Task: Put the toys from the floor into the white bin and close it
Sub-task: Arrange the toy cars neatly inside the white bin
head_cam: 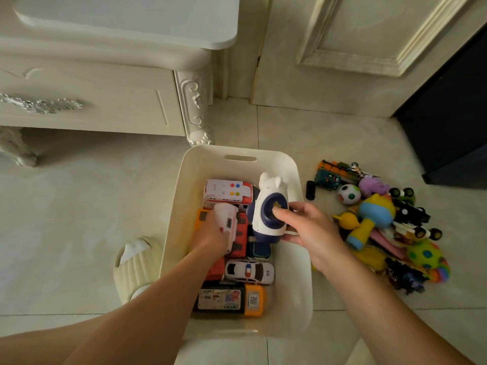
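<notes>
Left hand (214, 233) grips a white toy vehicle (226, 222) inside the white bin (297, 285); right hand (308, 227) pinches a white-and-navy toy (268, 209) above it. Risk: stacked cars block the lid; floor toy pile (387, 225) remains.

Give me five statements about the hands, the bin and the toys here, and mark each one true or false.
1. The right hand holds a white and navy toy over the white bin. True.
2. The left hand is empty and rests on the floor. False: it grips a white and red toy vehicle inside the bin.
3. A toy police car lies in the bin. True.
4. All the toys are already in the bin. False: a pile of toys lies on the floor to its right.
5. The bin is closed with a lid. False: it is open, and no lid shows.
</notes>
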